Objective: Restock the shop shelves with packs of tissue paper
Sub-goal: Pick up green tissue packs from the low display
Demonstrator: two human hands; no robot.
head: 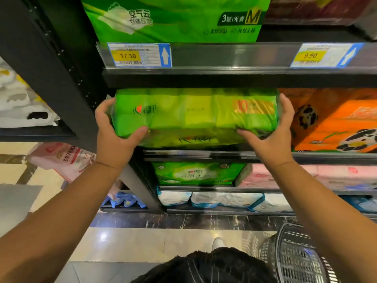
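Both hands on one green film-wrapped pack of tissue paper (193, 115), long side across, sitting in the mouth of the middle bay of the black metal shelf unit (67, 82), right under the clear plastic price rail (234, 56). Left hand (114, 137) grasps the pack's left end: fingers wrapped round the end face, thumb pressed against the front lower edge. Right hand (275, 135) mirrors it on the right end, fingers up the end face, thumb on the front. Both forearms bare, reaching up and forward. Pack's front edge overhangs the grey shelf lip (224, 155) below; can't tell whether its back rests on the board or the hands carry all of it. Just right of it, touching or nearly so, an orange pack with a black-and-white panda print (334, 123). Shelf above: a big bright green pack with white lettering and an M (179, 17), over a yellow price tag reading 17.50 (128, 56); a second yellow tag reads 9.90 (310, 55), blurred. One shelf down: a smaller green pack (195, 173) beside pale pink packs (306, 176); below that, white-and-blue packs (220, 199). Black mesh plastic basket (295, 256) at lower right, near a white shoe tip (217, 243). Pink-and-white printed plastic bag (61, 160) left of the unit, above the beige tiled floor (126, 244).
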